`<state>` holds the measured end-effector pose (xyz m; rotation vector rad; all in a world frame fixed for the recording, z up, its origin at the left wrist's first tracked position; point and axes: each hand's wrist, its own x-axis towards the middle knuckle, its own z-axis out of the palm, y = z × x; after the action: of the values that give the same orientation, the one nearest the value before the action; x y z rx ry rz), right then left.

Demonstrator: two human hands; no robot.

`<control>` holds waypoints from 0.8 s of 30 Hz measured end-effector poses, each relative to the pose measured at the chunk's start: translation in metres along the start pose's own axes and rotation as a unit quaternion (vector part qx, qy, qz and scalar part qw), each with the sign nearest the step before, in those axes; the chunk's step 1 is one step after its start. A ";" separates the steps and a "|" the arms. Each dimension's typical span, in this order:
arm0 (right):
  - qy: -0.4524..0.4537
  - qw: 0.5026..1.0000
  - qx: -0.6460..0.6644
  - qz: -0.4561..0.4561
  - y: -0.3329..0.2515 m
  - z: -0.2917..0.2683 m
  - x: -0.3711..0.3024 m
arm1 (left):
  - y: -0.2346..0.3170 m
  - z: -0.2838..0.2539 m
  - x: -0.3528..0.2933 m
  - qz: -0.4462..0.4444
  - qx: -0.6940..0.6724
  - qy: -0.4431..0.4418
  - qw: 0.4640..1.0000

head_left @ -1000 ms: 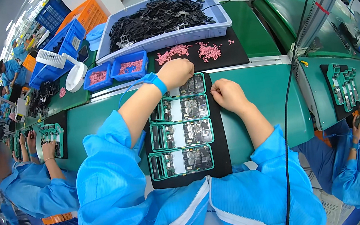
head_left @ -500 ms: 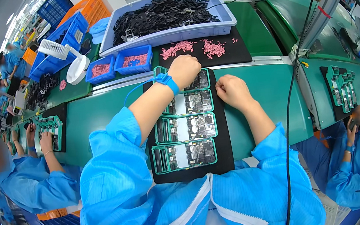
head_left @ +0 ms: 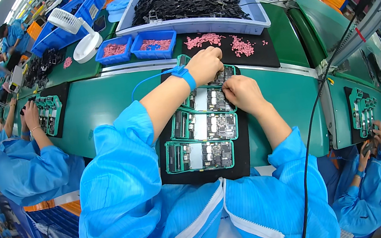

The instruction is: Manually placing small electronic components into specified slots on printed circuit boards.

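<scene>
Green-framed circuit boards [head_left: 223,126] in a column under and below two curled hands, head view.
The left hand [head_left: 205,66], blue strap [head_left: 184,73] at its wrist, bends over the farthest board [head_left: 228,73]; its fingertips are hidden, so I cannot tell what it grips. The right hand [head_left: 245,93], at its four o'clock, has thumb and fingers drawn together by the second board's right end; whether they pinch anything, I cannot tell. Two nearer boards lie at the left hand's six o'clock, seven to eight from the right, on a black mat [head_left: 243,169] over the green table [head_left: 289,101]. Pink pieces [head_left: 242,45] lie at the left hand's twelve and two o'clock.
</scene>
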<state>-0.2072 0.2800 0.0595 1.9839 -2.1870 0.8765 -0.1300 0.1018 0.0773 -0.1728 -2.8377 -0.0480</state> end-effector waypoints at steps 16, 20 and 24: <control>-0.004 0.992 -0.051 -0.118 0.004 -0.008 -0.003 | -0.002 0.001 0.000 -0.012 -0.017 -0.051 0.998; -0.013 0.997 -0.014 -0.070 0.004 -0.010 -0.003 | -0.003 0.002 0.003 -0.013 -0.020 -0.066 0.998; -0.030 0.997 0.061 0.029 0.003 -0.009 -0.002 | -0.003 0.004 0.005 -0.020 -0.041 -0.056 0.997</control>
<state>-0.2122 0.2860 0.0646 2.0341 -2.2875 0.9942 -0.1358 0.0992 0.0752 -0.1404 -2.9533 -0.1690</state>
